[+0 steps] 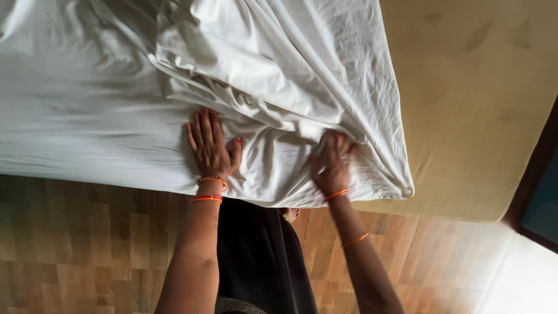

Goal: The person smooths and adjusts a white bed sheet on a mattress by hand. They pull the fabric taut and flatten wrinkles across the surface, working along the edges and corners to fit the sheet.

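Broadly, the mattress fills the frame from nine o'clock to three, its bare tan surface exposed at the right. Over it lies the white sheet, smooth at nine o'clock and heaped in folds from twelve toward four, its edge ending near the right hand. Below, at six o'clock, runs the wooden floor. The left hand presses flat on the sheet, fingers spread and holding nothing. The right hand looks bunched around a fold of cloth, though motion blurs it. To do this well, I judge the flat palm should anchor the cloth while the other draws the slack toward three o'clock, evenly, without dragging the smoothed part.
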